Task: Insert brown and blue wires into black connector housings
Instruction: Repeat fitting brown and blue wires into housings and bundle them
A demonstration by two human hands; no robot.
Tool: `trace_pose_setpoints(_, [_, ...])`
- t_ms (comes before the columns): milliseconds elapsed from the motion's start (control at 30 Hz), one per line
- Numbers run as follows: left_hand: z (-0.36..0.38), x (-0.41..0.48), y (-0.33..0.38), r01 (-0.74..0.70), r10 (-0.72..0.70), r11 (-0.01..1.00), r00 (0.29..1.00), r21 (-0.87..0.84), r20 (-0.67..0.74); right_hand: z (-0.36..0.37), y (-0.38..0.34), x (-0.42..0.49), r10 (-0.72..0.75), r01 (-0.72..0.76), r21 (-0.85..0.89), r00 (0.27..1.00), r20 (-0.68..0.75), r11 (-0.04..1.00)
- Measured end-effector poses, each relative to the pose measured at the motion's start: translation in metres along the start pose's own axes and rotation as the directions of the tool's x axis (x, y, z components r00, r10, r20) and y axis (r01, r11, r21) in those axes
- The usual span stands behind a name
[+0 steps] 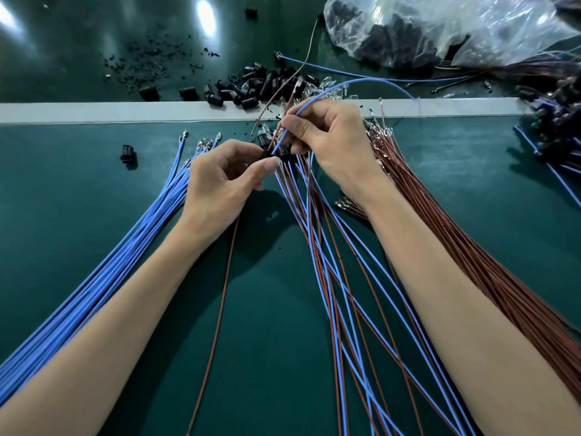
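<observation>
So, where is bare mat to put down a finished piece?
Two bare patches of green mat: at left, between the white strip and the blue wire bundle, beside the lone black housing; at right, between the brown wire bundle and the wired housings at the edge. Crossed wires crowd the centre.

A wire-harness assembly workshop: a green-matted surface (78, 190) carries a bundle of blue wires (125, 243) at left, brown wires (471, 247) at right, loose black connector housings (251, 86) heaped far off, and a clear plastic bag (471, 29) of more at far right.
</observation>
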State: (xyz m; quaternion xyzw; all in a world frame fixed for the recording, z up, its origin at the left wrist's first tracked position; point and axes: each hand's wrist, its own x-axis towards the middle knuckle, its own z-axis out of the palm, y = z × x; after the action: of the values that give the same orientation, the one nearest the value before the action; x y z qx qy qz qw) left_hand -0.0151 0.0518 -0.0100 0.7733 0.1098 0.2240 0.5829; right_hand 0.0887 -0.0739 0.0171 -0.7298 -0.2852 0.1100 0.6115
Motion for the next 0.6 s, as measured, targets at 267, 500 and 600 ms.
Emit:
trace_pose_setpoints(267, [0.000, -0.001, 0.004, -0.029, 0.029, 1.000, 0.999, -0.001, 0.034, 0.003, 0.005, 0.000, 0.070, -0.068, -0.022, 0.992, 0.101, 0.997])
trace_pose_setpoints(500, [0.000, -0.001, 0.001, -0.002, 0.004, 0.999, 0.999, -0.032, 0.044, -0.008, -0.003, 0.001, 0.181, -0.186, 0.048, 0.979, 0.093, 0.981])
trace_pose_setpoints(600, [-0.001, 0.000, 0.000, 0.007, -0.006, 0.999, 0.999, -0.035, 0.038, -0.011, -0.004, 0.004, 0.172, -0.166, 0.139, 0.985, -0.033, 0.976])
